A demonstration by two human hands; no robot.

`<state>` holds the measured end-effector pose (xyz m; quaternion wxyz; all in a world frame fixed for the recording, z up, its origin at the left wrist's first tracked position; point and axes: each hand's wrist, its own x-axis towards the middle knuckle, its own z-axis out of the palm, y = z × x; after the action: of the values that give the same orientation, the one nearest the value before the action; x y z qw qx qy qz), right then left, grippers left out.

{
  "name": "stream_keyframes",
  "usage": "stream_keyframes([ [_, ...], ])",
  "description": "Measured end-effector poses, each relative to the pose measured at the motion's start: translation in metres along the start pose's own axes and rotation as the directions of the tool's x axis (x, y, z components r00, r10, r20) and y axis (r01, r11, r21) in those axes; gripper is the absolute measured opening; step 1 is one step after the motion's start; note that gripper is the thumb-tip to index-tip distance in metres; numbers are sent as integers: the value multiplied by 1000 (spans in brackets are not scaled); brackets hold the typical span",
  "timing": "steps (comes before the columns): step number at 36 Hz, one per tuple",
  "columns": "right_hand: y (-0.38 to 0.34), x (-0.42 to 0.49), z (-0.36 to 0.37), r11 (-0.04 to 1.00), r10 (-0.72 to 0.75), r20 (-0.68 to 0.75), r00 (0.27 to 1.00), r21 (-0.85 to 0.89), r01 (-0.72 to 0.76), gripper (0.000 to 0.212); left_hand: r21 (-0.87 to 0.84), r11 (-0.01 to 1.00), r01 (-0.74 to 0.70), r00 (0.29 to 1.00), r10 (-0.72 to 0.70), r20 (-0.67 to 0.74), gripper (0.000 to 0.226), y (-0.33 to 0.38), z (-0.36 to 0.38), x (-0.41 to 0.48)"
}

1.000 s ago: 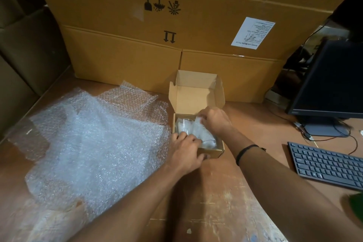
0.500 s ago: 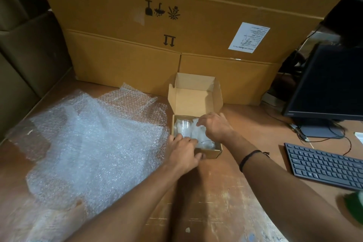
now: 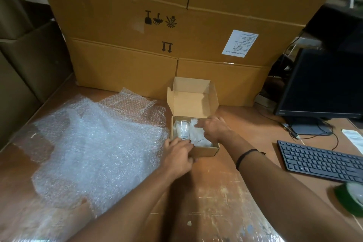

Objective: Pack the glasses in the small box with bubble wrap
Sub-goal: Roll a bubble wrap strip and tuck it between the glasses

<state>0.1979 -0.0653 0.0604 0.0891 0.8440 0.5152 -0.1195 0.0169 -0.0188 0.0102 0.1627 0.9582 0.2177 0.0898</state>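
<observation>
A small cardboard box [image 3: 208, 151] stands open on the wooden table, its lid [image 3: 193, 102] upright at the back. Inside on the left lies a bare clear glass [image 3: 182, 127]. Beside it on the right lies a second glass wrapped in bubble wrap [image 3: 198, 140]. My left hand [image 3: 178, 155] grips the box's front left edge, fingers over the rim and thumb on the front wall. My right hand [image 3: 215, 129] reaches into the box from the right, and its fingers press on the wrapped glass.
Loose bubble wrap sheets [image 3: 94, 143] cover the table's left half. Big stacked cartons [image 3: 157, 31] wall off the back, with more cartons [image 3: 29, 68] on the left. To the right are a monitor [image 3: 322, 84], a keyboard [image 3: 322, 161] and a green tape roll [image 3: 351, 196].
My right hand has shifted a little to the right over the wrapped glass, which uncovers more of the wrap. My left hand stays on the box's front edge.
</observation>
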Motion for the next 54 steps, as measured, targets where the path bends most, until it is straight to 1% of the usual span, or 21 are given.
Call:
stream_keyframes([
  [2,0,-9,1,998,19,-117,993,62,-12,63,-83,996,-39,985,24,-172,33,-18,9,-20],
  [5,-6,-24,13,975,47,-337,940,221,31,50,-174,985,12,939,-71,-337,19,-45,10,-47],
  [8,-29,-44,38,908,115,-592,798,387,157,29,-196,970,143,901,-209,-380,24,-72,5,-67],
  [10,-55,-59,59,887,137,-688,713,405,220,22,-187,950,249,881,-302,-363,28,-91,0,-77],
  [11,-67,-65,70,882,130,-688,714,409,234,24,-179,939,294,870,-341,-357,27,-99,-2,-81],
  [13,-89,-72,94,864,115,-620,776,448,230,30,-159,916,367,839,-400,-368,24,-114,-8,-89],
  [16,-109,-76,122,869,111,-468,877,474,143,29,-134,884,447,781,-459,-423,20,-133,-17,-103],
  [18,-119,-80,135,868,128,-350,928,492,66,36,-106,858,503,750,-494,-439,20,-146,-23,-114],
  [21,-129,-85,149,899,114,-261,959,438,13,50,-47,803,594,721,-558,-412,35,-165,-30,-125],
  [24,-132,-88,156,925,103,-228,968,380,-9,53,-16,770,638,723,-606,-332,52,-178,-36,-129],
  [27,-133,-88,154,933,107,-234,966,358,-17,55,-48,762,646,717,-627,-306,50,-185,-42,-128],
  [32,-134,-90,154,940,114,-299,947,340,-5,68,-202,783,588,654,-607,-450,24,-185,-60,-125],
  [37,-133,-90,154,936,120,-296,948,352,-9,70,-484,760,433,584,-646,-492,27,-172,-79,-127],
  [39,-131,-90,155,923,129,-286,949,385,-10,62,-549,767,331,626,-614,-481,26,-164,-82,-128],
  [41,-130,-89,155,891,144,-286,947,454,2,48,-507,840,195,743,-464,-483,22,-155,-77,-130],
  [43,-128,-89,154,819,186,-289,939,574,15,38,-413,908,76,852,-274,-445,19,-147,-63,-132],
  [45,-128,-92,145,661,277,-240,931,750,-3,29,-349,937,-12,920,-127,-370,18,-135,-47,-135],
  [48,-131,-99,125,304,473,-85,877,950,-72,29,-255,950,-179,943,92,-319,17,-117,-25,-139],
  [51,-130,-102,106,-41,463,8,886,999,12,47,-189,933,-306,929,249,-275,21,-102,-6,-139],
  [52,-128,-103,102,-88,412,26,911,996,11,52,-177,929,-325,930,281,-236,23,-97,-3,-137],
  [54,-126,-105,94,-30,303,46,952,999,-39,51,-157,937,-311,947,292,-134,22,-90,-2,-134],
])
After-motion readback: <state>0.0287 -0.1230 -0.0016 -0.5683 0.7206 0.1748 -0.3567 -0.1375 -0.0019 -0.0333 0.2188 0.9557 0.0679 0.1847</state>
